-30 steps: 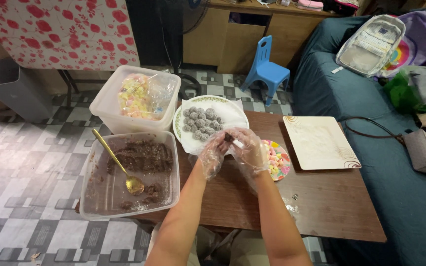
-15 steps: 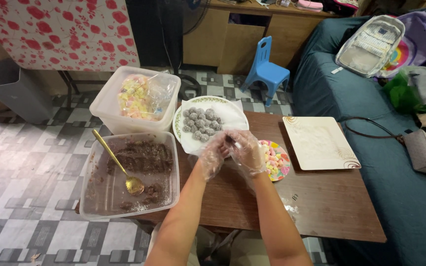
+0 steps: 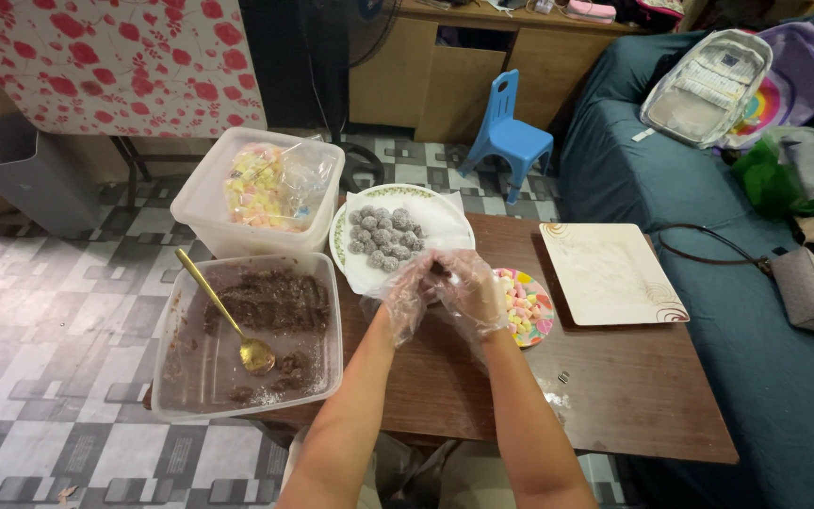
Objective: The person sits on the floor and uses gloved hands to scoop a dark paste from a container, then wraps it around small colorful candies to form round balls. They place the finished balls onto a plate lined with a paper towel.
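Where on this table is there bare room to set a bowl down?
Bare wood on the table in front of the square plate, right of the right hand. The left half is crowded: dough tub, round plate, candy plate.

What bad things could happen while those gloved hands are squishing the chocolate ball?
The tub of brown mix hangs past the table's edge on the near left side, so a bump might tip it to the floor. The left hand and right hand work right beside the small plate of coloured marshmallows; an elbow could knock it. The loose plastic gloves may slip or stick.
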